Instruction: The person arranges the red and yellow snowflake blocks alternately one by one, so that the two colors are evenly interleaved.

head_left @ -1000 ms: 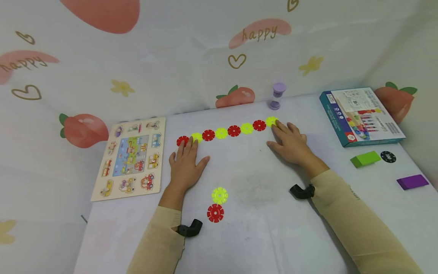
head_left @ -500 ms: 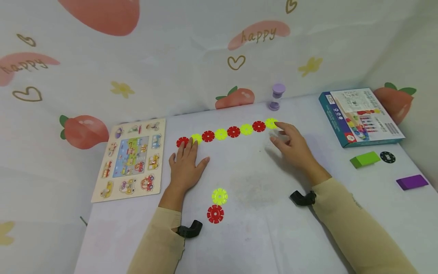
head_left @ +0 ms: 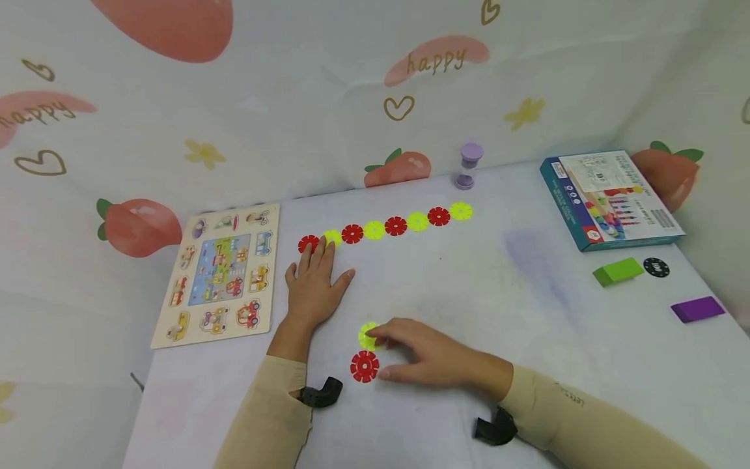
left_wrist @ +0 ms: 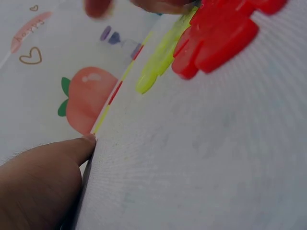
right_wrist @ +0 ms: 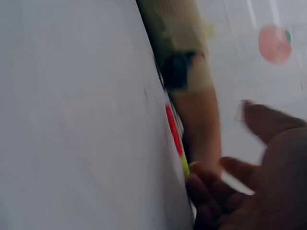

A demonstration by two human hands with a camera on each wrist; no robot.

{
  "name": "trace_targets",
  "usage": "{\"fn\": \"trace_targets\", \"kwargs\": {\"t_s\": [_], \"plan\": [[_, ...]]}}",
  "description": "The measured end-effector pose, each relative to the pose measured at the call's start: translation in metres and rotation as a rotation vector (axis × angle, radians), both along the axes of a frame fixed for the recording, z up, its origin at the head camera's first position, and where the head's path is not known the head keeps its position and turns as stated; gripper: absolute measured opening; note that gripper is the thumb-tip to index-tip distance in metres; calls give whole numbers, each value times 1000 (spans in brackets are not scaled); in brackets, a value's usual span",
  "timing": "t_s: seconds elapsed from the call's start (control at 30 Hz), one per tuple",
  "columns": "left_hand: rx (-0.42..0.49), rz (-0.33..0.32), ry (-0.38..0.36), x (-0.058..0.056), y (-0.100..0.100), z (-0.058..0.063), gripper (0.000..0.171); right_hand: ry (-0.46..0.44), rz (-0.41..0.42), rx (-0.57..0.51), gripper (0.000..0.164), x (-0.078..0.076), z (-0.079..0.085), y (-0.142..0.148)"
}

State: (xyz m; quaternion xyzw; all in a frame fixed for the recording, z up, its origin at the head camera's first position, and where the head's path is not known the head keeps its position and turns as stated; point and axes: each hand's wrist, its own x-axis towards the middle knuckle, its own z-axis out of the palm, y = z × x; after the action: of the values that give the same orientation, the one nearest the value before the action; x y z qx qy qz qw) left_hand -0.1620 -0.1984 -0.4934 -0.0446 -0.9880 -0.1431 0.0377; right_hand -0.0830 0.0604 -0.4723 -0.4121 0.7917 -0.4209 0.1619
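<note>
In the head view a row of red and yellow notched plastic discs, among them a red disc [head_left: 395, 226] and a yellow one at the right end [head_left: 461, 211], runs across the back of the table. My left hand [head_left: 314, 286] lies flat, its fingertips resting on the row's left end and partly covering those discs. My right hand [head_left: 433, 355] reaches over a separate pair: its fingers overlap the near yellow disc [head_left: 366, 335], while the thumb is beside the near red disc [head_left: 364, 366]. Thumb and fingers stand apart in the right wrist view, where this hand [right_wrist: 273, 177] is blurred.
A wooden picture puzzle [head_left: 217, 277] lies at the left. Behind the row stands a purple sand timer [head_left: 469, 166]. On the right are a boxed toy set [head_left: 612, 198], a green block [head_left: 618, 271], a black chip [head_left: 656, 267] and a purple block [head_left: 697, 309].
My right hand has left the row's right end and come forward and left to the near pair of discs. The left hand stays on the row's left end.
</note>
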Motion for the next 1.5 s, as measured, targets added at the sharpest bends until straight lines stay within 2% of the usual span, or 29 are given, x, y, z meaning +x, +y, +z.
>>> {"fn": "trace_targets", "kwargs": {"t_s": [0.13, 0.17, 0.23, 0.37, 0.43, 0.57, 0.73, 0.83, 0.93, 1.0, 1.07, 1.23, 1.33, 1.5], "plan": [[-3, 1, 2, 0, -2, -1, 78, 266, 34, 226, 62, 14, -2, -15], [0, 0, 2, 1, -2, -1, 78, 312, 28, 256, 61, 16, -2, -17], [2, 2, -1, 1, -2, -1, 78, 347, 11, 275, 54, 18, -2, -19], [7, 4, -1, 1, -1, -1, 78, 300, -20, 237, 33, 19, 1, -19], [11, 0, 1, 1, 0, 0, 78, 273, -9, 222, 35, 20, 2, -18], [12, -5, 8, 1, 0, 0, 78, 294, 57, 224, 52, 25, 0, -19], [17, -4, 16, 1, 0, -1, 78, 291, 62, 198, 45, 31, -3, -23], [15, 1, 14, 1, 0, -1, 78, 206, 77, 161, 33, 28, 0, -21], [11, 1, 8, 0, -1, -2, 79, 24, 93, 115, 25, 21, 7, -16], [13, 0, 4, 0, 0, -2, 80, -86, 70, 57, 19, 13, 11, -10], [15, -1, -1, -1, -1, -2, 80, -173, 29, -23, 18, 3, 13, -4], [16, 2, -11, -1, 0, -2, 81, -177, -180, -180, 21, -35, 16, 22], [11, 6, -13, -1, 0, -2, 81, -156, -369, -183, 31, -64, 20, 46], [18, 3, -14, 0, -1, 0, 80, -190, -701, -121, 40, -108, 20, 93]]}}
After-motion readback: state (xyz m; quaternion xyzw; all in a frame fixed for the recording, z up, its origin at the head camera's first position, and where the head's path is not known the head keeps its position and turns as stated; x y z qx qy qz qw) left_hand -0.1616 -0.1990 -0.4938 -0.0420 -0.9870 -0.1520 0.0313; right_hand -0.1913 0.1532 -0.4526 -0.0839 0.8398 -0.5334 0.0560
